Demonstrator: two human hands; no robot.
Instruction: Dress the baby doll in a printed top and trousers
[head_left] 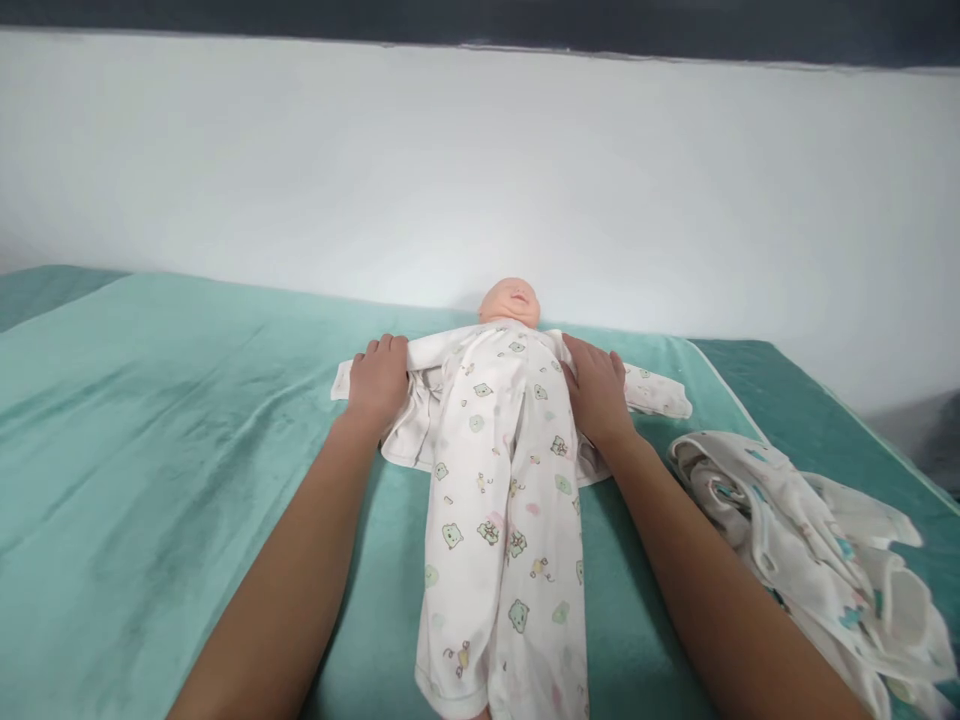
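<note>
A baby doll point(511, 300) lies on its back, head toward the wall. Its pale pants point(502, 480), printed with small green bears, stretch toward me and cover the front of its body. Beneath them a white baby shirt point(407, 437) spreads out at both sides, its sleeves stretched outward. My left hand point(380, 375) is closed around the sleeve on the left, whose cuff pokes out past my fingers. On the other side, my right hand point(598, 387) is closed over the right sleeve point(658, 392) near the shoulder. The doll's arms are hidden by the clothing.
A crumpled white cloth point(810, 550) with coloured prints lies at the right, beside my right forearm. Everything rests on a green bed cover point(187, 450) with a darker border. A white wall point(480, 170) rises behind the doll's head.
</note>
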